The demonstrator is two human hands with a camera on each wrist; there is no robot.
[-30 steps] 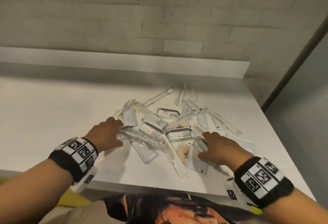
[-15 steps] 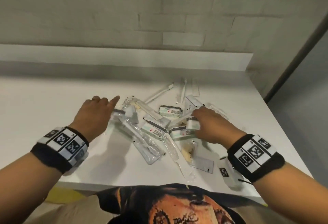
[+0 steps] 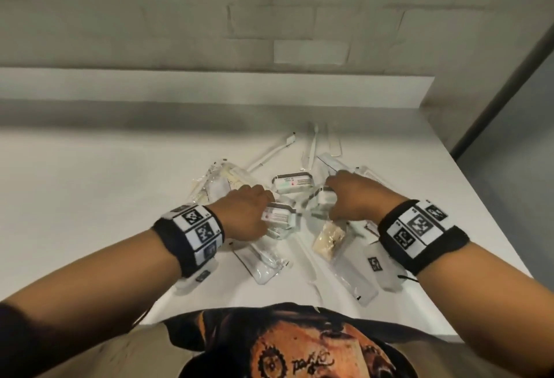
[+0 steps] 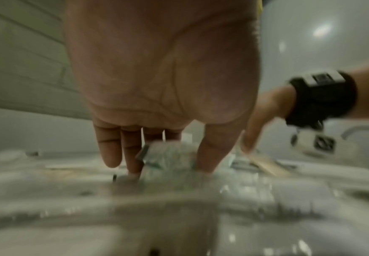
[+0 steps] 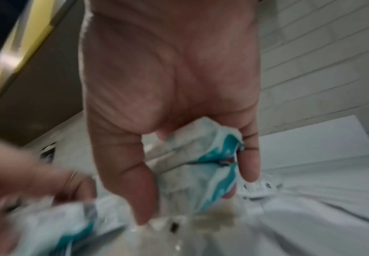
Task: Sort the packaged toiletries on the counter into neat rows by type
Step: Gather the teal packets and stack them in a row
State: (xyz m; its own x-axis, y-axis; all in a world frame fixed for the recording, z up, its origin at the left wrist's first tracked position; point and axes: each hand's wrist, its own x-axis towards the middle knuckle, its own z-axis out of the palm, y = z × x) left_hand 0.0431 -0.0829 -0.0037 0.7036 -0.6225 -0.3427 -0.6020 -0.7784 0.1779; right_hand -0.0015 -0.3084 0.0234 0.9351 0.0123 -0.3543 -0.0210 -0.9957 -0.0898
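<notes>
A jumbled pile of clear-wrapped toiletries lies on the white counter (image 3: 90,185). My left hand (image 3: 245,211) pinches a small white packet (image 3: 277,216) with a dark strip; in the left wrist view the packet (image 4: 168,155) sits between the thumb and fingers of that hand (image 4: 168,167). My right hand (image 3: 353,197) grips two small teal-and-white packets (image 5: 200,155), seen in the head view (image 3: 322,201) under its fingers. A third small packet (image 3: 293,182) lies between the hands. Wrapped toothbrushes (image 3: 271,155) lie at the far side of the pile.
Long clear sachets (image 3: 263,265) and a sachet with a tan item (image 3: 328,238) lie at the near side. More long wrappers (image 3: 217,185) are left of my left hand. A raised ledge (image 3: 209,86) runs along the wall. The counter's right edge (image 3: 491,242) is close.
My left hand has moved right from the pile's left side and taken hold of a small packet. My right hand has stayed mid-pile, still holding its packets.
</notes>
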